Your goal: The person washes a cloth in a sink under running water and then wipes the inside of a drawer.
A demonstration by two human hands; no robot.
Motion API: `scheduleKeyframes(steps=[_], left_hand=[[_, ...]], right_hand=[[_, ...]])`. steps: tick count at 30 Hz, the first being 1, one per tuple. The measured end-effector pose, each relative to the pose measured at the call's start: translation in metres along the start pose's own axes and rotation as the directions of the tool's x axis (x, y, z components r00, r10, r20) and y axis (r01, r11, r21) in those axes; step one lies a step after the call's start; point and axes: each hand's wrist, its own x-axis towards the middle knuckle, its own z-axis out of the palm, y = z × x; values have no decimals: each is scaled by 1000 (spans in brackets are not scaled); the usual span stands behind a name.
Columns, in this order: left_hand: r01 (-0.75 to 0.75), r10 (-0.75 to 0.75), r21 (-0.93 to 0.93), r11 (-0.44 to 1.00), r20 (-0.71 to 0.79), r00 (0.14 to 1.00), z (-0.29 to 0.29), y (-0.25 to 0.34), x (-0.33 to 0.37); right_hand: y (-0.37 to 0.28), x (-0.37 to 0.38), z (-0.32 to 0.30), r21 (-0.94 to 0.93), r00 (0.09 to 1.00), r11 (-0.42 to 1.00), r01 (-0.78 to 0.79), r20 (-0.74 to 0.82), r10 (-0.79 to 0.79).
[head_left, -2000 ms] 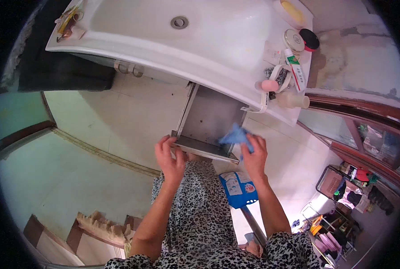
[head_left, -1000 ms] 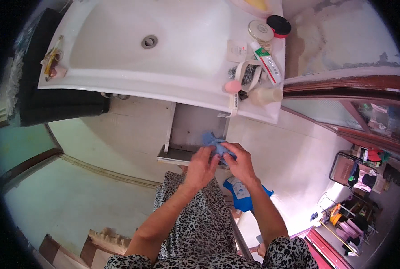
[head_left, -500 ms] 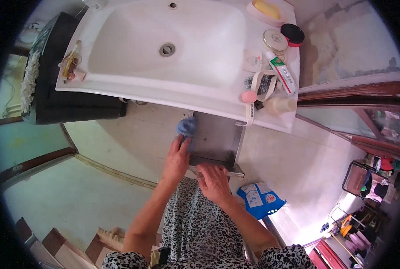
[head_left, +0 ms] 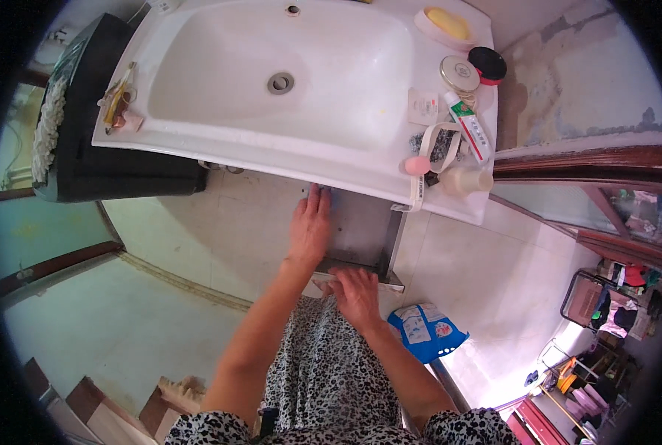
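Hands at an open drawer, middle of the frame.

Left hand (head_left: pixel 310 226): laid flat, fingers straight, on a blue cloth (head_left: pixel 325 197) of which only a sliver shows past the fingertips; grip wide, pressing rather than clasping. The cloth lies at the back left of the grey drawer (head_left: pixel 364 233), just under the front lip of the white basin (head_left: pixel 271 141).

Right hand (head_left: pixel 354 293): palm down on the drawer's front edge, fingers curled over it; whether it clasps the edge cannot be told.

Step judged: wiping the drawer floor, one hand working, the other steadying.

Next move calls for: sweeping the cloth toward the right wall and front corners, keeping the drawer from sliding.

Surroundings: toothpaste tube (head_left: pixel 468 127), round tins and a yellow soap bar (head_left: pixel 448 22) on the worktop rim, upper right; blue packet (head_left: pixel 427 330) on the floor, lower right; black bin (head_left: pixel 86 148), upper left.
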Motion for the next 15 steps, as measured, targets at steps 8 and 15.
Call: scheduleKeyframes(steps=[8,15], left_hand=[[32,22,-106,994,473,881,-59,19,-48],[515,-92,-634,577,576,812,-57,40,-45]], right_hand=[[4,-4,-4,-7,996,998,-60,70,61],[12,14,-29,829,845,362,-427,224,485]])
